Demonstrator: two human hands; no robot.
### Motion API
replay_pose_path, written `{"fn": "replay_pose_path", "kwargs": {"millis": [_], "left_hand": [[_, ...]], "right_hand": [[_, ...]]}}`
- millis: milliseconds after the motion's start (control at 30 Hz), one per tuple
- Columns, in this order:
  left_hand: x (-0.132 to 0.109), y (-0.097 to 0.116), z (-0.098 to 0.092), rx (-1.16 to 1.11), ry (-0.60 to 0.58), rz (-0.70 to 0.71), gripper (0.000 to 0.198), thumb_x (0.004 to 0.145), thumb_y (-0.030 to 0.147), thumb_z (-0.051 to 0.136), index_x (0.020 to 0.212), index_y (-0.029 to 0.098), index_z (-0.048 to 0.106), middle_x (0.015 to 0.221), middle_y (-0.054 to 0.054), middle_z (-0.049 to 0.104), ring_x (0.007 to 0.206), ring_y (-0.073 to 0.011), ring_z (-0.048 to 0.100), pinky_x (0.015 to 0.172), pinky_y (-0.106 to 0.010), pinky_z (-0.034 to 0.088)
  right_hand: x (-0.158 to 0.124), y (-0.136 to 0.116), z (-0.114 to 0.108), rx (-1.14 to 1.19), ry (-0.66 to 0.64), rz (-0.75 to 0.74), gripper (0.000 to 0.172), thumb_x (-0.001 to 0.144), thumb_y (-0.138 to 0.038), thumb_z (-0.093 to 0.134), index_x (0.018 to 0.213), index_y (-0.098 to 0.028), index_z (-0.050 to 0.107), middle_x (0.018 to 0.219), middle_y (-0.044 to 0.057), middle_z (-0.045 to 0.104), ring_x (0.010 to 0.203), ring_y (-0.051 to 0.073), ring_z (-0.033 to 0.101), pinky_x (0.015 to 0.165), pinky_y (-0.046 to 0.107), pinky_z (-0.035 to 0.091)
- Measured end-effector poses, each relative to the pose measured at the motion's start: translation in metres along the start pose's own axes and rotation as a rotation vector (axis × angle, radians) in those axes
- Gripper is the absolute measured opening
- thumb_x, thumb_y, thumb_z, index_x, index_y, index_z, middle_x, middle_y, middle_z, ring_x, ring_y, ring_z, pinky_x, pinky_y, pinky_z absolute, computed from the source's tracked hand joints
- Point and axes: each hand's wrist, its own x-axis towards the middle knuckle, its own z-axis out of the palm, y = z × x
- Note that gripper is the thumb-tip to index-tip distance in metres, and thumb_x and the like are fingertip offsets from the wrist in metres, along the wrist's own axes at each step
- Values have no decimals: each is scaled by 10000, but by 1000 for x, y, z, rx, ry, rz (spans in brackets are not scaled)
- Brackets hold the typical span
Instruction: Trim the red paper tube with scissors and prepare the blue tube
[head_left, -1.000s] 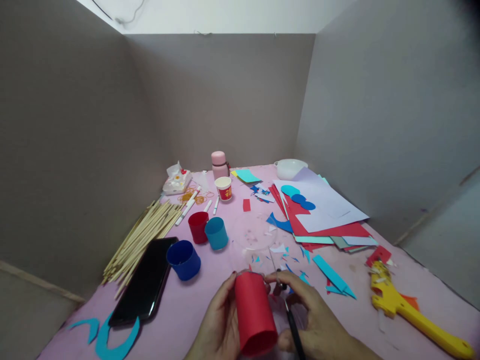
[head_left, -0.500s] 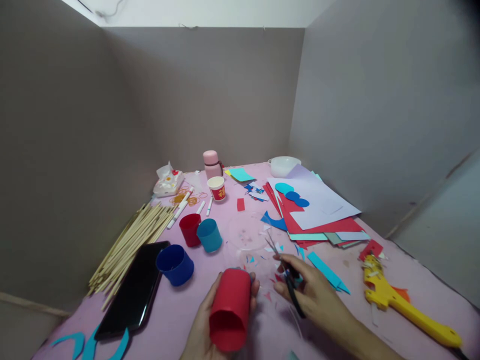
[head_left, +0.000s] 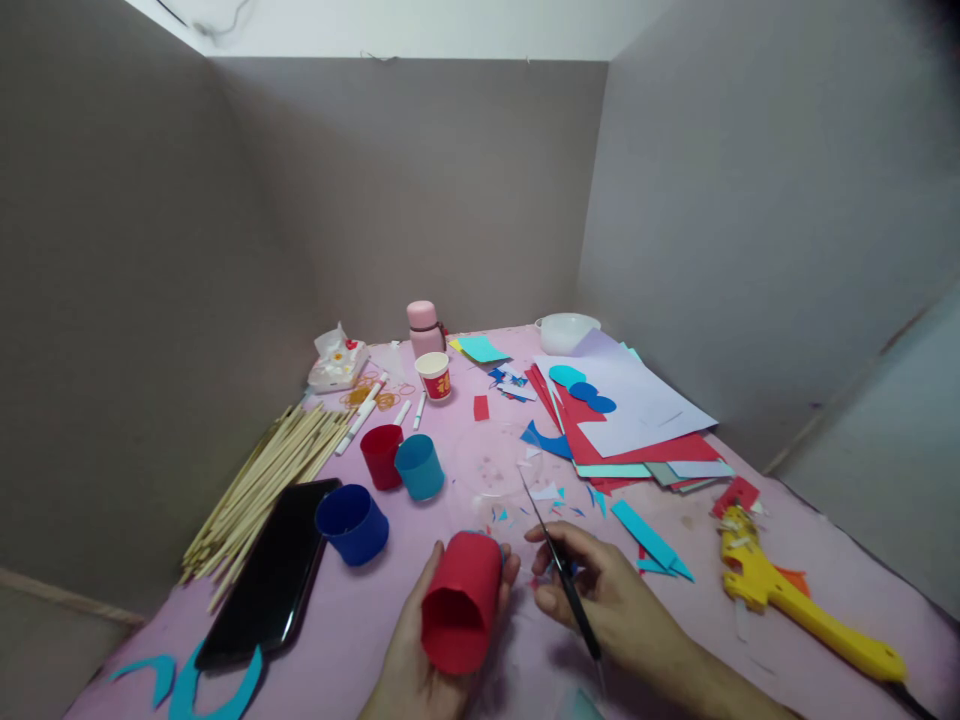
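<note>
My left hand (head_left: 421, 650) is wrapped round a red paper tube (head_left: 463, 590), its open end tilted toward me. To the right of the tube, my right hand (head_left: 600, 590) grips a pair of scissors (head_left: 559, 560) with dark handles, the blades pointing up and away over the table. The scissors and tube are apart. Small paper scraps (head_left: 551, 492) lie beyond the blades around a clear round sheet (head_left: 491, 465). Left of my hands stand three short paper rings: dark blue (head_left: 352, 525), red (head_left: 382, 458) and teal (head_left: 420, 468).
A black phone (head_left: 274, 575) and wooden sticks (head_left: 270, 480) lie at left, with curved teal cut-offs (head_left: 217, 700) in front. Coloured paper sheets (head_left: 637, 405) and a yellow glue gun (head_left: 810, 610) are at right. Farther back are a paper cup (head_left: 435, 378), a pink bottle (head_left: 425, 330) and a white bowl (head_left: 568, 333).
My right hand has turned the scissors, so the blades now look closed together and edge-on. The red tube has stayed in my left hand, almost unmoved.
</note>
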Motion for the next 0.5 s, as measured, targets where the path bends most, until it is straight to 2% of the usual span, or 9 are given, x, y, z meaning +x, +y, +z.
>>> {"fn": "replay_pose_path", "kwargs": {"millis": [100,200,333,500], "left_hand": [[6,1,0,36,-17,-63,538,923,306,485,1372,34,367,864,-117,748,762,-227,739,689,-314,601],[10,-2,-1,55,-55,-50,527,942,312,442,1365,7,362,829,-126,752,752,-227,738,680,-305,596],[13,-10,-4,64,-69,-21,487,968,281,362,1347,-24,361,825,-161,755,734,-225,737,691,-322,591],[17,-17,-11,142,-91,71,317,942,187,432,1211,36,504,902,-150,761,827,-231,731,777,-360,577]], "right_hand": [[-3,-5,4,-32,26,-57,559,617,-496,761,1056,-197,586,951,55,641,811,209,587,689,300,444],[-5,-6,7,-148,79,-92,669,557,-533,779,1096,-192,576,990,71,644,827,233,580,710,325,449],[-7,-2,10,-181,92,-90,526,621,-511,760,1012,-195,606,836,21,630,691,178,515,628,286,419],[-6,1,8,-66,79,-72,416,690,-442,745,999,-198,612,748,-15,579,676,160,487,608,261,393]]}}
